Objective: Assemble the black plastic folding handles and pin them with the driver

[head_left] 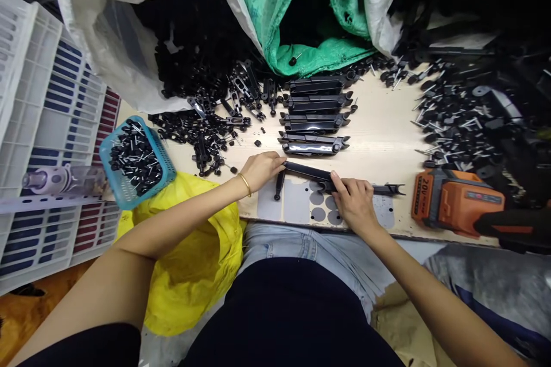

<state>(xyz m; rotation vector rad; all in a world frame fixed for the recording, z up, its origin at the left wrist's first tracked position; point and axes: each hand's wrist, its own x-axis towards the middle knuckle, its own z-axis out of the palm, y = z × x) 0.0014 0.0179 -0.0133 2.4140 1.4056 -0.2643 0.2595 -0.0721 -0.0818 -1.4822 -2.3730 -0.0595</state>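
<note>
My left hand, a gold bangle on its wrist, pinches the left end of a long black plastic bar lying on the wooden table. A short black arm hangs down from that end. My right hand presses down on the bar's middle, fingers curled over it. The bar's forked right end sticks out past my right hand. Just beyond lie several finished black bars stacked in a row.
A blue basket of black pins sits at left above a yellow bag. White sacks and a green sack hold black parts. Loose pins cover the right side. An orange cordless tool lies at right.
</note>
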